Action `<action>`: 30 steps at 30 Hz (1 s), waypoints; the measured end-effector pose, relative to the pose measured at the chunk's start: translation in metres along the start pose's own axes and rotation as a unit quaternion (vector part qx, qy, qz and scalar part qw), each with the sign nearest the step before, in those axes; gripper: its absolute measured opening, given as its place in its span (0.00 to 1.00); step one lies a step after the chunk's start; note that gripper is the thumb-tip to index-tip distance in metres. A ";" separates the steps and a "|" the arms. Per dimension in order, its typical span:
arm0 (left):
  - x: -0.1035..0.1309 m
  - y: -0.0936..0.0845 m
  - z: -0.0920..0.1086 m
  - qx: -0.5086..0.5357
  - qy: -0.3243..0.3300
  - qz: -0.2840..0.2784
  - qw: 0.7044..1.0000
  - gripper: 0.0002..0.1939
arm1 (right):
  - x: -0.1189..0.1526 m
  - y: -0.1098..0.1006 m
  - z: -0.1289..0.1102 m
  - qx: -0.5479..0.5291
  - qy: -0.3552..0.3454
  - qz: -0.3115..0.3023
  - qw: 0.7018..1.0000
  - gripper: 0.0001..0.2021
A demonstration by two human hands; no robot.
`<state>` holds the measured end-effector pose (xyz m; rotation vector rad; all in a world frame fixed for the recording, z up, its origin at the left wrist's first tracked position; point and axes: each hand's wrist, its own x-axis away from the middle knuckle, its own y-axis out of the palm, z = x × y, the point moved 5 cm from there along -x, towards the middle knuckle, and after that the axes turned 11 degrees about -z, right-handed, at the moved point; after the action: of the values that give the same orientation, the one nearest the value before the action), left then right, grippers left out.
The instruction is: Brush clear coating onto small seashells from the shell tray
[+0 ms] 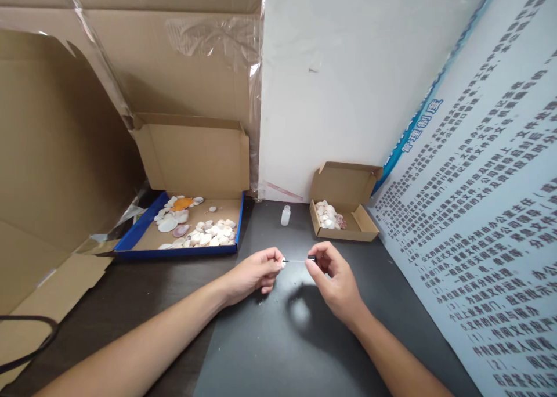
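Shell (pixel 284 263) pinched in left hand (pixel 260 272), brush (pixel 311 259) in right hand (pixel 334 275); dark tabletop (pixel 278 350); cardboard (pixel 191 72) behind.

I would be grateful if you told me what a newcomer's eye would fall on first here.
Most likely the large printed panel slanting down the right side. Next, perhaps, the blue-edged box at left, where a bright orange piece stands out among pale shells. In the centre, the left hand pinches a small white piece, and the right hand holds a black cap.
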<state>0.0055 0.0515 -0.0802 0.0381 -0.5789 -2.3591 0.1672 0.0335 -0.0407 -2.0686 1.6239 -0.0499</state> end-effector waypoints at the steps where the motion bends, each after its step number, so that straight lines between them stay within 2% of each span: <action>1: 0.000 0.000 0.000 0.000 0.000 0.002 1.000 0.13 | 0.000 0.000 0.000 0.002 0.000 0.000 1.000 0.06; 8: 0.001 0.003 0.004 0.004 -0.002 0.008 1.000 0.12 | 0.000 -0.001 0.001 0.001 0.002 -0.002 1.000 0.06; 13: 0.001 0.003 0.004 0.016 -0.009 0.014 1.000 0.10 | 0.000 -0.003 0.003 -0.010 0.013 0.022 1.000 0.07; 16: 0.001 0.003 0.005 0.033 -0.006 0.019 0.999 0.07 | 0.000 0.000 0.003 -0.031 0.006 0.002 1.000 0.07; 19: 0.002 0.002 0.005 0.050 -0.005 0.026 0.998 0.05 | 0.000 0.004 0.004 -0.008 0.008 -0.006 1.000 0.07; 27: 0.002 0.001 0.005 0.050 0.005 0.019 0.999 0.04 | 0.000 0.001 0.004 0.014 0.013 0.019 1.000 0.07; 30: 0.002 0.000 0.004 0.051 0.003 0.020 0.998 0.04 | -0.001 -0.001 0.002 -0.011 0.003 0.018 1.000 0.06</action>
<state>0.0036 0.0517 -0.0759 0.0796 -0.6905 -2.2882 0.1683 0.0350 -0.0422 -2.0566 1.6722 -0.0263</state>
